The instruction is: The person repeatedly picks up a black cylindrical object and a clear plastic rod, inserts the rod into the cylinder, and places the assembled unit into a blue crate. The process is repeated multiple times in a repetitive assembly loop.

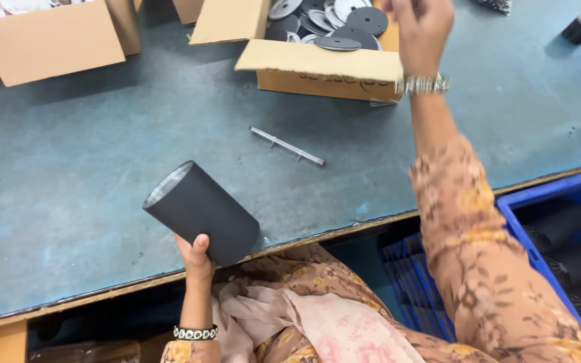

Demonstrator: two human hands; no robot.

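Matt black, bare metal and plain cardboard on a worn table top.

A black cylinder (203,212) with a matt, finely textured skin and a pale, shiny inner rim is gripped by the left hand (195,259). The table top (89,154) is seen as a dull grey-blue sheet, scuffed and dusty. The thin rod (287,146) is of bright, polished metal. Brown, matt cardboard forms the open box (324,70); the discs (337,27) inside are probably metal, some dark and matt, some silvery. The crate (526,228) is of glossy blue plastic.
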